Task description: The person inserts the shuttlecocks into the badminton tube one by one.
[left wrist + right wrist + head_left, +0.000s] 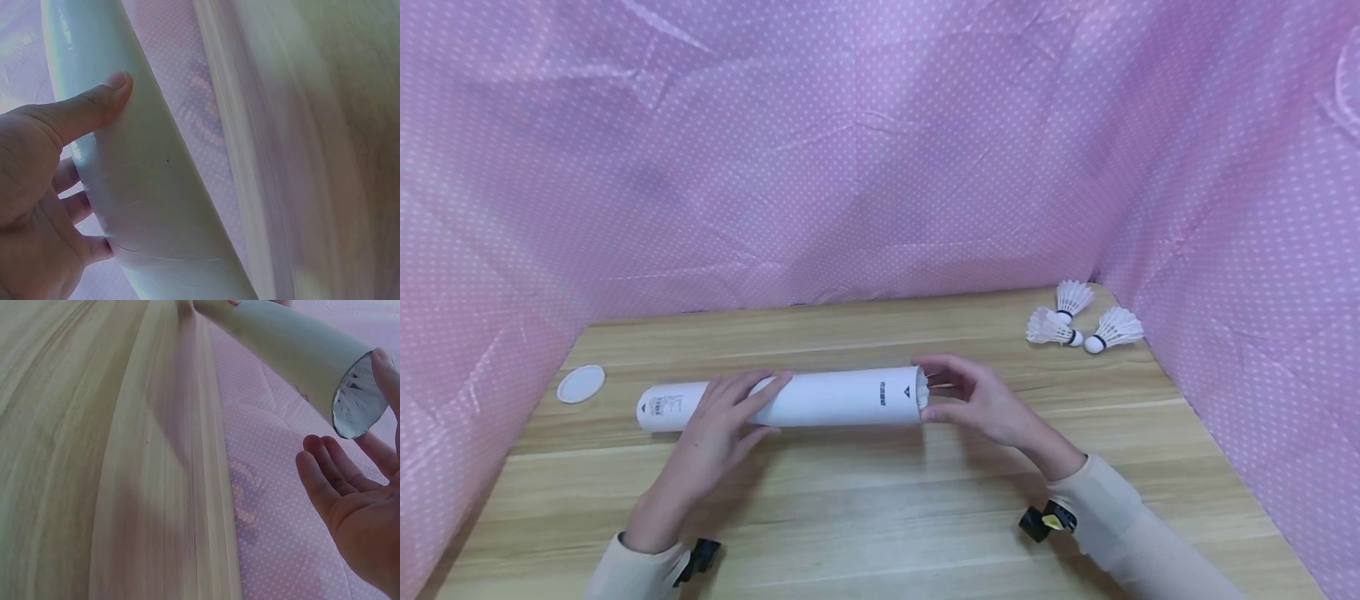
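Observation:
A long white shuttlecock tube (842, 398) lies crosswise in front of me in the head view, with dark print near each end. My left hand (718, 429) grips it around the middle, thumb on the near side and fingers over the top. White feathers (359, 403) fill the tube's right mouth in the right wrist view. At that mouth is my right hand (973, 400), its thumb and index fingertips right at opposite sides of the rim. Its other fingers (325, 472) reach out loosely beside the mouth, holding nothing.
A round white lid (581, 383) lies on the wooden table (850, 517) at the left. Three white shuttlecocks (1116, 328) lie together near the back right corner. Pink dotted cloth (820, 167) encloses the table's back and sides.

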`<state>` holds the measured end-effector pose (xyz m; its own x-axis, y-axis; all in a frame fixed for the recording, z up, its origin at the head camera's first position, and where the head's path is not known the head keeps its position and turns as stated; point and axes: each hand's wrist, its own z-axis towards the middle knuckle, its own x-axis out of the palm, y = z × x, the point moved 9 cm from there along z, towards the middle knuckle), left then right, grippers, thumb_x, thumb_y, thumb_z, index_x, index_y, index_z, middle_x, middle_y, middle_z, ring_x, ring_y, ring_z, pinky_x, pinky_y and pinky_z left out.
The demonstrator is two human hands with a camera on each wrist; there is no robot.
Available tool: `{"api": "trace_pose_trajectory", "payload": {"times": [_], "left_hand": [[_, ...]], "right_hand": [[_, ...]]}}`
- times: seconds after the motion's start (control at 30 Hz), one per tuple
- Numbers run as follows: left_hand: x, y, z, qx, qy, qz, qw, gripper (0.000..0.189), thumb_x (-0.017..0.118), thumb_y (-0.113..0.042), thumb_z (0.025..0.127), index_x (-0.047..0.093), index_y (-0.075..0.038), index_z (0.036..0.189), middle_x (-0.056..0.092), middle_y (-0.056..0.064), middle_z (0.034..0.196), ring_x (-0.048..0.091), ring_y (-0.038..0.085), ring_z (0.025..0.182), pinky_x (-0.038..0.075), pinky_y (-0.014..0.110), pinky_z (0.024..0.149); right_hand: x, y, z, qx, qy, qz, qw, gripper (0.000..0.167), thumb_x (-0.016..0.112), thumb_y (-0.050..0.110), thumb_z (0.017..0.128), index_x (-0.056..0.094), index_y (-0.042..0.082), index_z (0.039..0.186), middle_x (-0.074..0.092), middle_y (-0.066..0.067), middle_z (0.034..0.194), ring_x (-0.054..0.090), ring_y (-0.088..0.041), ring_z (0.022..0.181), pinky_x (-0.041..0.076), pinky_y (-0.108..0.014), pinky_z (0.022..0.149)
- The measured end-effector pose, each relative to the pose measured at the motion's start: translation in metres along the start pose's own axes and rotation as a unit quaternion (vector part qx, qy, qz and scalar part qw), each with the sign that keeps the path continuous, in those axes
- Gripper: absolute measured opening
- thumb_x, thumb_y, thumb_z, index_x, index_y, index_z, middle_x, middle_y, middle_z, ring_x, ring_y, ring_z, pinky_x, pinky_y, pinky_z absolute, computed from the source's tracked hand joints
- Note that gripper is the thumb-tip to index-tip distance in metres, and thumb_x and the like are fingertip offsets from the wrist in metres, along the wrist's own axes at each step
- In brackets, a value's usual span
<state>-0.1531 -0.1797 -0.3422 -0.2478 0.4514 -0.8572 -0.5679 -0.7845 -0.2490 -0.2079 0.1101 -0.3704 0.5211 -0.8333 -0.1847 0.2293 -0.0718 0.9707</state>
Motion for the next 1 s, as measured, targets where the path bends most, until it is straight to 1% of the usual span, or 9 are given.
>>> {"api": "trace_pose_trajectory", "payload": {"times": [0.1, 0.23, 0.33, 0.57, 0.63, 0.8, 1.0], "left_hand": [[-0.0002, 0.0005, -0.0006, 0.002, 0.002, 0.005, 1.0000, 0.093, 0.091, -0.004, 0.068, 0.051, -0.026, 0.149, 0.057, 0.011, 0.137, 0.054, 0.035, 0.123, 0.030, 0.072, 0.107], [0.0007, 0.0022, -0.0018, 0.002, 0.006, 0.009, 0.9999, 0.093, 0.091, -0.004, 0.068, 0.052, -0.025, 0.149, 0.057, 0.012, 0.137, 0.054, 0.036, 0.123, 0.029, 0.072, 0.107], [0.0018, 0.0032, -0.0023, 0.001, 0.008, 0.008, 0.9999, 0.092, 0.091, -0.004, 0.068, 0.052, -0.025, 0.149, 0.057, 0.013, 0.137, 0.054, 0.036, 0.123, 0.029, 0.072, 0.107], [0.0032, 0.0050, -0.0033, -0.002, 0.008, 0.007, 0.9999, 0.093, 0.091, -0.006, 0.069, 0.051, -0.027, 0.149, 0.057, 0.012, 0.137, 0.054, 0.035, 0.124, 0.028, 0.072, 0.108], [0.0034, 0.0052, -0.0032, -0.003, 0.008, 0.007, 0.9999, 0.093, 0.091, -0.006, 0.069, 0.051, -0.027, 0.150, 0.057, 0.012, 0.137, 0.054, 0.035, 0.124, 0.028, 0.071, 0.108], [0.0038, 0.0046, -0.0020, -0.004, 0.010, 0.006, 0.9999, 0.090, 0.091, -0.006, 0.069, 0.052, -0.024, 0.148, 0.057, 0.013, 0.137, 0.054, 0.036, 0.124, 0.028, 0.072, 0.108], [0.0041, 0.0034, -0.0005, -0.004, 0.011, 0.007, 0.9999, 0.086, 0.091, -0.006, 0.069, 0.055, -0.020, 0.146, 0.057, 0.013, 0.137, 0.054, 0.036, 0.123, 0.028, 0.072, 0.108]], "right_hand": [[0.0006, -0.0036, -0.0009, 0.009, 0.004, -0.012, 0.9999, 0.070, 0.084, 0.010, 0.080, 0.053, 0.000, 0.141, 0.060, -0.013, 0.135, 0.058, -0.036, 0.121, 0.046, -0.055, 0.103], [0.0003, -0.0064, -0.0022, 0.014, 0.003, -0.029, 0.9995, 0.070, 0.085, 0.015, 0.080, 0.053, 0.002, 0.141, 0.060, -0.011, 0.135, 0.059, -0.034, 0.120, 0.045, -0.059, 0.102], [-0.0001, -0.0061, -0.0026, 0.013, 0.002, -0.035, 0.9993, 0.069, 0.085, 0.015, 0.081, 0.054, 0.003, 0.141, 0.061, -0.011, 0.134, 0.059, -0.033, 0.119, 0.046, -0.058, 0.102], [-0.0024, -0.0014, -0.0040, 0.009, -0.004, -0.055, 0.9984, 0.067, 0.086, 0.015, 0.080, 0.057, 0.009, 0.140, 0.063, -0.008, 0.130, 0.061, -0.027, 0.117, 0.050, -0.042, 0.102], [-0.0032, -0.0003, -0.0043, 0.008, -0.005, -0.055, 0.9984, 0.067, 0.086, 0.014, 0.080, 0.057, 0.010, 0.140, 0.063, -0.008, 0.130, 0.061, -0.027, 0.117, 0.051, -0.041, 0.101], [-0.0041, 0.0003, -0.0042, 0.008, -0.008, -0.059, 0.9982, 0.067, 0.086, 0.014, 0.079, 0.057, 0.008, 0.139, 0.063, -0.008, 0.129, 0.062, -0.027, 0.115, 0.051, -0.043, 0.101], [-0.0044, -0.0008, -0.0034, 0.012, -0.014, -0.060, 0.9980, 0.066, 0.085, 0.013, 0.079, 0.057, 0.006, 0.138, 0.064, -0.009, 0.128, 0.063, -0.028, 0.114, 0.050, -0.050, 0.101]]}}
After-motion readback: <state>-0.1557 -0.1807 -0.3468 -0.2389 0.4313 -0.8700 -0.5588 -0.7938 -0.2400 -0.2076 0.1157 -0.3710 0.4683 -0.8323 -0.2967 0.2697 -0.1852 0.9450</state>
